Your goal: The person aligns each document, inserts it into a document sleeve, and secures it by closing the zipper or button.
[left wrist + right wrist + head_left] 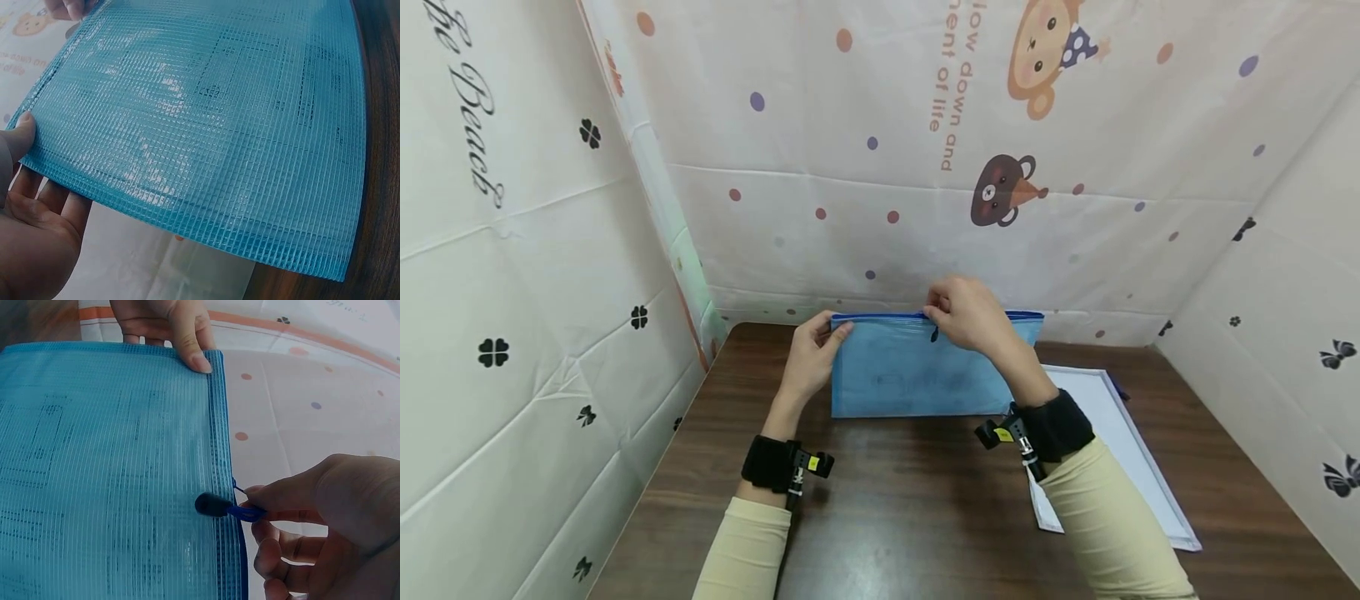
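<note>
Upright btw both hands, blue pouch (917,367): left hand (811,354) pinches corner, right hand (972,315) pinches zip pull (240,511).

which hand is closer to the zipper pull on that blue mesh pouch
Right. The right hand pinches the dark zipper pull near the middle of the blue mesh zip pouch's top edge. The left hand grips the pouch's top left corner, away from the pull.

Blue grid-mesh pouch (917,371) with darker blue zip edge, dark brown wood-grain worktop (910,508), cream backdrop (865,108) with coloured dots and cartoon bears, beige sleeves (1108,521)
</note>
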Motion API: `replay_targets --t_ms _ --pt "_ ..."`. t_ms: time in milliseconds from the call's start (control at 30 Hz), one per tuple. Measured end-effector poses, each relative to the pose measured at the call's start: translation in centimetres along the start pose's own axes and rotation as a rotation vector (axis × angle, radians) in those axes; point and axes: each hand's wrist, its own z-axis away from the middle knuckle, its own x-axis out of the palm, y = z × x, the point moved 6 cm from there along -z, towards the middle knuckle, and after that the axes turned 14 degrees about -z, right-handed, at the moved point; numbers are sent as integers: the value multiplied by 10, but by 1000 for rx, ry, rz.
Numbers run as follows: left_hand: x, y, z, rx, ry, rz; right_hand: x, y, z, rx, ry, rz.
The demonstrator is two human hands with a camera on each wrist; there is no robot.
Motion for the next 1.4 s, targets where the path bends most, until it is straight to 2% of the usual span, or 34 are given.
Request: replay_targets --t_ms 333,900,1133,1400 --pt "-1 4 -3 28 5 -17 -7 1 3 0 13 -18" --pt "-6 0 -4 -37 13 -17 -12 8 8 6 39 -4" --pt "-4 -3 0 -31 -1 -12 -12 12 11 13 44 2" --pt "-7 -2 1 -3 16 -2 -14 13 15 33 53 0"
